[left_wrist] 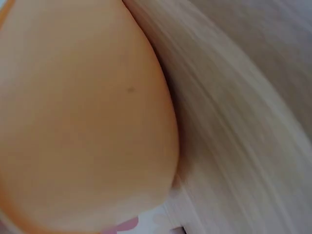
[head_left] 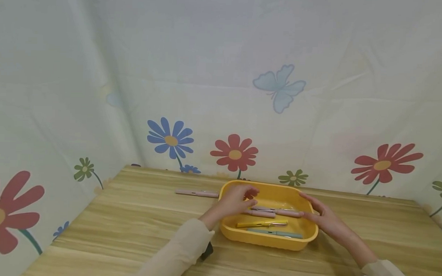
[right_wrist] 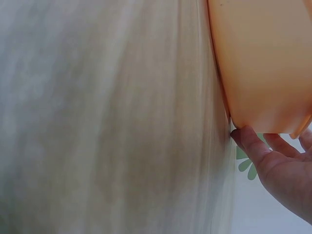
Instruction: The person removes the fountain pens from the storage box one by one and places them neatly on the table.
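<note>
A yellow plastic basket (head_left: 268, 239) sits on the table with several pens inside. Two pink pens lie close together near its middle, the nearer pink pen (head_left: 264, 214) in front. Closer to the front wall are a yellow pen (head_left: 262, 224) and a grey-green pen (head_left: 276, 233). My left hand (head_left: 237, 200) reaches over the left rim, fingers loosely bent and thumb apart, with nothing visible between them. With my right hand (head_left: 325, 219) I hold the basket's right end; the right wrist view shows fingers (right_wrist: 258, 148) against its outside.
Another pink pen (head_left: 195, 192) lies on the wooden table (head_left: 145, 224), left of the basket, its right end meeting the basket's edge in view. Behind the table hangs a pale cloth (head_left: 208, 93) printed with flowers and a butterfly.
</note>
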